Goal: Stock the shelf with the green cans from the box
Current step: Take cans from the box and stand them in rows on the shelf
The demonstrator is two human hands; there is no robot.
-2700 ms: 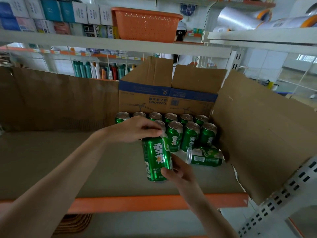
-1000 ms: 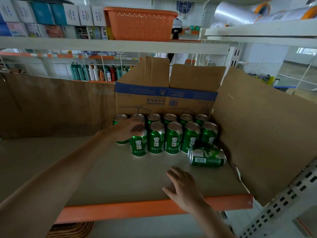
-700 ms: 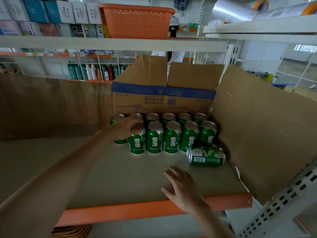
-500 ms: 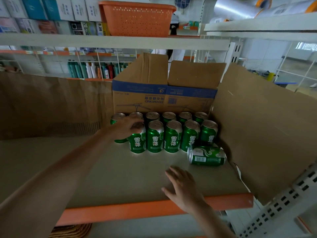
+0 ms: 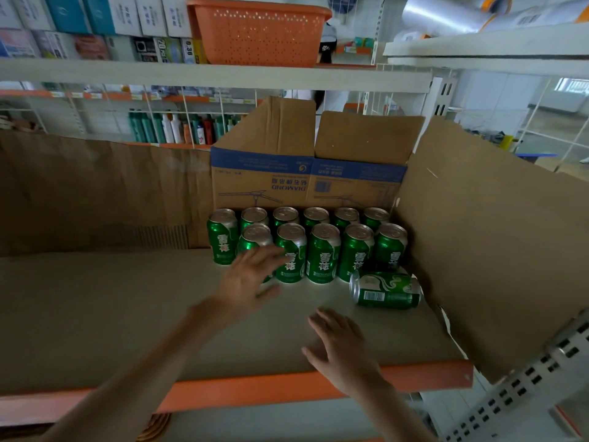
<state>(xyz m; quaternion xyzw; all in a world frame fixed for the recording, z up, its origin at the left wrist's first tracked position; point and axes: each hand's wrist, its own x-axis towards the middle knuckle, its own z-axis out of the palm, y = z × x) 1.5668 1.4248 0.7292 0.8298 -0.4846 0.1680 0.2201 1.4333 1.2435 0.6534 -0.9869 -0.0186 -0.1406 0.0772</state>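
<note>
Green cans (image 5: 322, 253) stand upright in two rows on a shelf (image 5: 95, 314) at the centre of our frame, long axes vertical, silver tops up, white lettering turned toward us. The back row stands against the foot of a cardboard box (image 5: 306, 173) with a blue band, its print upside down.

One fallen can (image 5: 387, 290) lies on its side at the right end of the front row. Its long axis runs left to right across the frame, silver top to the left, base toward the cardboard sheet (image 5: 494, 234) leaning at the right, barcode facing us.

Our left hand (image 5: 250, 280) hovers before the leftmost front-row can, fingers spread and holding nothing. It is blurred, and we cannot tell if it touches the can. Our right hand (image 5: 342, 349), below centre, is empty, fingers straight and apart, over the shelf near its orange edge (image 5: 255, 390).

The left hand covers most of that can's label. Of the back row we see mostly tops; only its leftmost can shows a label. The box's inside is hidden behind its raised flaps. Both forearms are cut off at the bottom of the frame.
</note>
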